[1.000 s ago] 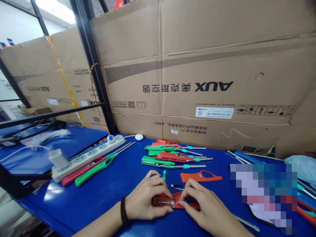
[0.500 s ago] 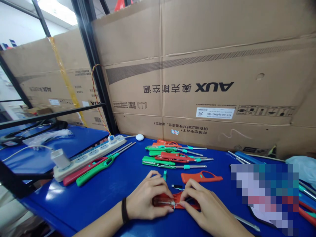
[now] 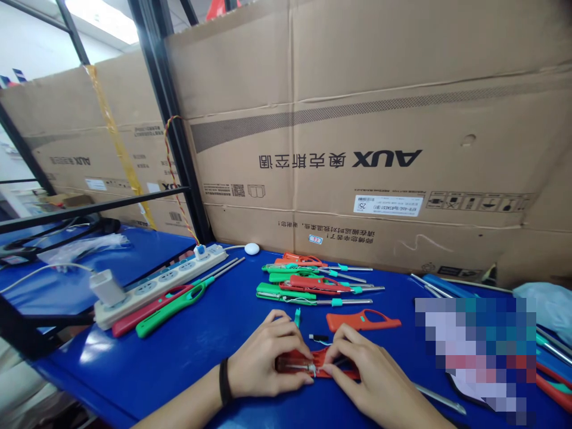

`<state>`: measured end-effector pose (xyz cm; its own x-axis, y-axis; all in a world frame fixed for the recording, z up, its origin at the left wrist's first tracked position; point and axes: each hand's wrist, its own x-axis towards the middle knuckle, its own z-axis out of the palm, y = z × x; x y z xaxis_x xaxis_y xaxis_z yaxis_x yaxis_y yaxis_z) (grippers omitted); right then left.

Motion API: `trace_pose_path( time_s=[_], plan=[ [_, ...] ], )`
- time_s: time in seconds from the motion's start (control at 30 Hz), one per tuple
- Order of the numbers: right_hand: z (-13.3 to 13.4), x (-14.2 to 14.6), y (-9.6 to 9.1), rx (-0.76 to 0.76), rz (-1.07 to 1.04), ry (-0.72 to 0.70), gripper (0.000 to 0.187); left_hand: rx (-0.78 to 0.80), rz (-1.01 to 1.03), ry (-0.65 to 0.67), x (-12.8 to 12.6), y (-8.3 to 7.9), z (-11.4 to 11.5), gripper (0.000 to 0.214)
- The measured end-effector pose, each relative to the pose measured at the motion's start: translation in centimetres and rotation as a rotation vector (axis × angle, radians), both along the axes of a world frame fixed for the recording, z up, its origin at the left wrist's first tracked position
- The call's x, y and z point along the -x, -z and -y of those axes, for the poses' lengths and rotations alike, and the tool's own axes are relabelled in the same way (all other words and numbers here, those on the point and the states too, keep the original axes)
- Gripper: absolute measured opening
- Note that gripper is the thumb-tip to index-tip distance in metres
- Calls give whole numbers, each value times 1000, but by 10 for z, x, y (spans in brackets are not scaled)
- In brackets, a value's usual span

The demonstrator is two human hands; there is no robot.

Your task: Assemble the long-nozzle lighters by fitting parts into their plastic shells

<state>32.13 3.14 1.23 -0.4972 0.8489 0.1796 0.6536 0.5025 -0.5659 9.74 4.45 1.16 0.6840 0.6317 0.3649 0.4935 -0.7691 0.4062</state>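
Note:
An open red lighter casing lies on the blue table, with a clear fuel tank in its left end. My left hand is closed around that end, thumb at the near edge and fingers at the far edge. Thumb and forefinger of my right hand pinch at the casing's middle, beside the tank's small white tip; what they hold is too small to make out. Just behind lies a black igniter with a white wire. A teal trigger piece and a loose orange-red casing half lie farther back.
Several partly assembled red and green lighters lie behind my hands. A white power strip and two lighters are at left. A metal tube rests by my right forearm. A large cardboard sheet stands behind.
The view has shifted very slightly. Both hands keep the same hold on the casing, with hardly any finger movement visible.

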Motion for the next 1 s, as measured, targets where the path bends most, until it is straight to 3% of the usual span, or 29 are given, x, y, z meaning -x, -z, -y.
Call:
trace_pose_path(
  time_s=[1.0],
  plan=[
    [1,7,3,56,49,29,12,37,50,15,0,5,-2,23]
  ],
)
